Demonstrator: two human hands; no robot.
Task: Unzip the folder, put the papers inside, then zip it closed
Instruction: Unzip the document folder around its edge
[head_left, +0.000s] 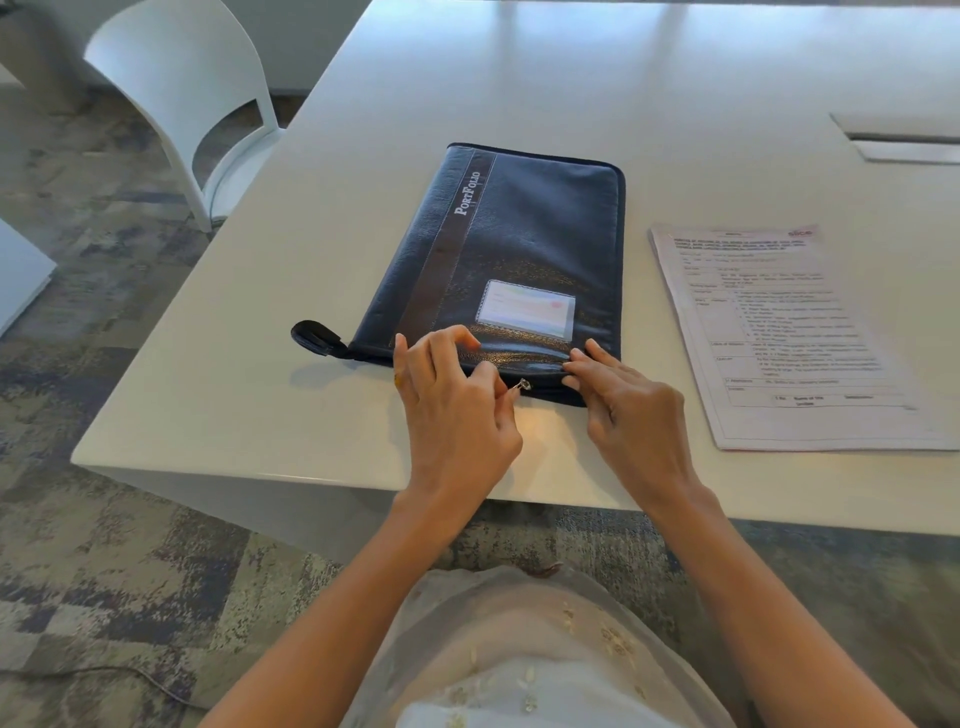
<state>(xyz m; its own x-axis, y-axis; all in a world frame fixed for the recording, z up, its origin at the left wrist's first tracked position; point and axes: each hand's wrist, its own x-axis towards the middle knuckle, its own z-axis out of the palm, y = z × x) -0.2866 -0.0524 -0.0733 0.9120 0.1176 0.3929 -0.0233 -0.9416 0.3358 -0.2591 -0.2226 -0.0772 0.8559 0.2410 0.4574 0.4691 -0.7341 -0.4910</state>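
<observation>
Right now your left hand (457, 410) pinches the metal zipper pull (524, 385) between thumb and forefinger, on the near short edge of the dark Portfolio folder (519, 244). The folder lies by the near left corner of the surface (249, 374), its long axis running away from you. Your right hand (639, 410) presses straight fingers on the folder's near right corner, just beside the pull. The zip track runs left along that edge toward the black end tab (316, 338), so the draw likely goes leftward, across you. The papers (789, 332) lie apart on the right.
</observation>
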